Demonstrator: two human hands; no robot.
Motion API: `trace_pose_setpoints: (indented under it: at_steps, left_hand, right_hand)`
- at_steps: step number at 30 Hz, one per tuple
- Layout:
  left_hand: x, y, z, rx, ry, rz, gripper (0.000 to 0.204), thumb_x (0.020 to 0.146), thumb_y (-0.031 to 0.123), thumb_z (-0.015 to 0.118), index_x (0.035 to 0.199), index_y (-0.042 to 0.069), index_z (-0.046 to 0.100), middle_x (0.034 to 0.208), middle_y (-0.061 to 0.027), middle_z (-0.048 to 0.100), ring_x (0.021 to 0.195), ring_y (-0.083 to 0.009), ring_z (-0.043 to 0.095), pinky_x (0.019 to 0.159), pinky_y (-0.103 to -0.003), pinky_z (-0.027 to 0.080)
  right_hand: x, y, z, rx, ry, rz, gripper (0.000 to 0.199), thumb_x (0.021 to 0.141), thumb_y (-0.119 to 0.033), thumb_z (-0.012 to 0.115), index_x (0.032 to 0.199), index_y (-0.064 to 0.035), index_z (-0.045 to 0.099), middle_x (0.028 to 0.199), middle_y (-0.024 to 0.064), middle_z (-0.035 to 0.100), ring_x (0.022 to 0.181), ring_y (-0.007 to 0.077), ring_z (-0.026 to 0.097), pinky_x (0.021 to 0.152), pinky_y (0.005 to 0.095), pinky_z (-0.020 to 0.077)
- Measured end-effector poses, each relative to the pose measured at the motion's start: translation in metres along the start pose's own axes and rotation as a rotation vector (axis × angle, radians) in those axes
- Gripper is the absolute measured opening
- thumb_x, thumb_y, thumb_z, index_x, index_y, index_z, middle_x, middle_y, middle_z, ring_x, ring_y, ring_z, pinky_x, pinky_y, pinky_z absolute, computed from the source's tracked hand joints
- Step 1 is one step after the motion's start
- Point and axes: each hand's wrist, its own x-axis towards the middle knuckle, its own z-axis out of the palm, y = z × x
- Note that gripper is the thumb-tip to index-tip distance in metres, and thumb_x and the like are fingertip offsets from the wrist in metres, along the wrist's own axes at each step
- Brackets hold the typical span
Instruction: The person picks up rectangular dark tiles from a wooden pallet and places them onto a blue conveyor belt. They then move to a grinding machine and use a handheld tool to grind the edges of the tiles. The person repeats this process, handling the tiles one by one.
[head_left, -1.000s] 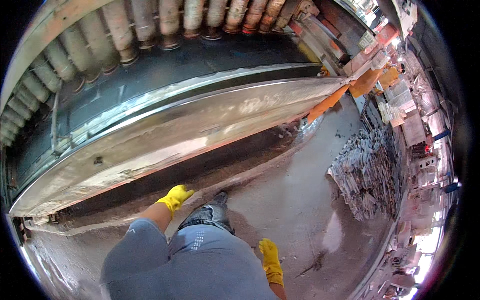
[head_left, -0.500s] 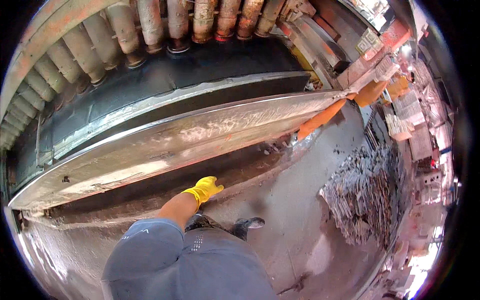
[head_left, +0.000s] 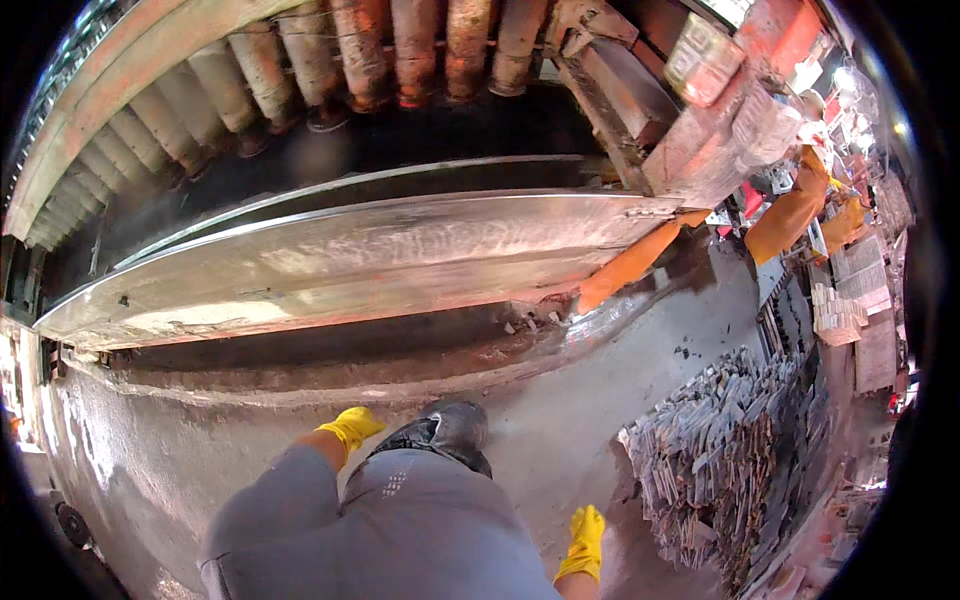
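Note:
Both my hands wear yellow gloves and hang beside my body, with nothing seen in either. My left hand is over the wet floor, just left of my dark boot, its fingers loosely curled together. Lower down, my right hand has its fingers folded in. It is nearest to a big heap of thin, grey broken strips on the floor to the right. Neither hand touches anything that I can make out.
Ahead runs a long metal trough panel, stained and wet, below a row of thick rollers. Orange flaps hang at its right end. Stacked pale blocks or tiles stand at the far right. The grey floor looks wet.
My view has shifted along the trough. My left hand has moved down and left, and its fingers look more curled. My right hand has come into view at the bottom.

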Motion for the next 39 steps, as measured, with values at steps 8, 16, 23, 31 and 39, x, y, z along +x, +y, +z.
trace_pose_setpoints:
  at_steps: [8, 16, 23, 31, 39]
  left_hand:
    - [0.17, 0.067, 0.029, 0.185, 0.126, 0.174, 0.068, 0.087, 0.06, 0.07, 0.118, -0.001, 0.077, 0.115, -0.0268, 0.076, 0.111, -0.0424, 0.072, 0.095, -0.049, 0.055]
    - [0.255, 0.46, -0.004, 0.076, 0.022, 0.55, 0.068, 0.089, 0.061, 0.068, 0.123, 0.003, 0.076, 0.118, -0.0282, 0.074, 0.115, -0.043, 0.069, 0.097, -0.05, 0.054]
    - [0.29, 0.641, -0.034, 0.015, 0.131, 0.781, 0.07, 0.096, 0.053, 0.072, 0.14, -0.001, 0.065, 0.139, -0.0232, 0.068, 0.13, -0.0372, 0.064, 0.111, -0.044, 0.048]
    - [0.239, 0.903, -0.094, -0.614, 0.039, 0.631, 0.063, 0.098, 0.028, 0.079, 0.149, -0.003, 0.057, 0.142, -0.0244, 0.065, 0.131, -0.0314, 0.063, 0.112, -0.041, 0.049]
    - [0.292, 1.067, -0.229, -0.975, 0.68, 0.846, 0.066, 0.1, 0.023, 0.077, 0.154, -0.004, 0.049, 0.155, -0.0209, 0.055, 0.146, -0.0314, 0.051, 0.123, -0.042, 0.038]
  right_hand:
    - [0.108, -0.118, 0.067, -0.11, -0.278, -0.341, 0.035, 0.106, -0.029, 0.07, 0.132, -0.006, 0.069, 0.116, 0.01, 0.076, 0.099, 0.0195, 0.072, 0.083, 0.0314, 0.0577]
    - [0.144, 0.024, -0.208, -1.088, -0.041, -0.271, 0.056, 0.106, -0.055, 0.049, 0.136, -0.0129, 0.071, 0.128, 0.0221, 0.073, 0.113, 0.0419, 0.071, 0.103, 0.0614, 0.0497]
    - [0.175, -0.129, -0.081, 0.045, 0.116, 0.503, 0.03, 0.105, -0.034, 0.067, 0.114, -0.0059, 0.073, 0.09, 0.008, 0.074, 0.073, 0.0197, 0.069, 0.067, 0.0378, 0.0566]
    - [0.425, -0.24, -0.103, -0.558, -0.13, -0.078, 0.039, 0.101, -0.037, 0.068, 0.117, -0.0018, 0.075, 0.107, 0.0171, 0.076, 0.1, 0.0326, 0.072, 0.094, 0.044, 0.0559]
    - [0.637, -0.56, -0.139, -0.212, -0.138, -0.209, 0.027, 0.102, -0.031, 0.074, 0.113, -0.0062, 0.074, 0.098, 0.0025, 0.074, 0.087, 0.0134, 0.066, 0.081, 0.0311, 0.0533]
